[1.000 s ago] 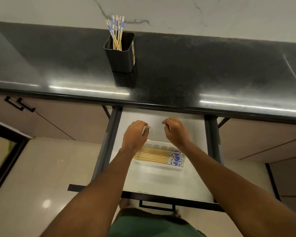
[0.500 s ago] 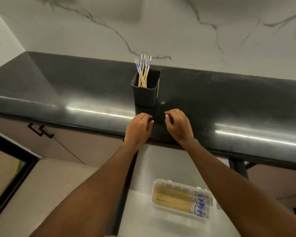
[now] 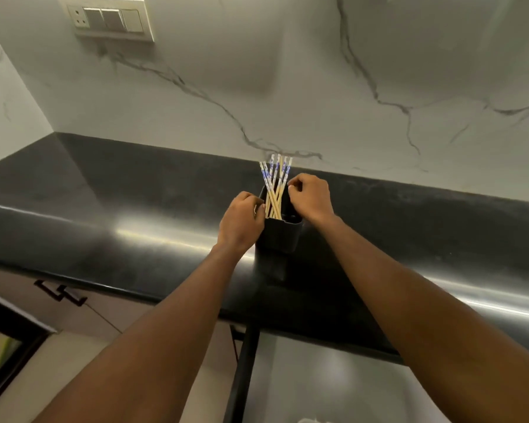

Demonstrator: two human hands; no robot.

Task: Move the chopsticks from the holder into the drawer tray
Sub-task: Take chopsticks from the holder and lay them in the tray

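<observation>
Several chopsticks (image 3: pixel 275 190) stand crossed in the black holder (image 3: pixel 280 236) on the desk (image 3: pixel 135 215), with the left hand (image 3: pixel 242 222) curled at its left rim and the right hand (image 3: pixel 311 196) curled beside their tops, though I cannot tell whether either hand's fingers grip anything.

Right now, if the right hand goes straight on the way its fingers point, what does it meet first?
Most likely the chopsticks standing in the holder. The right hand aims its curled fingers leftward at their patterned upper ends, very close. Depth is unclear, so they may already touch.
</observation>
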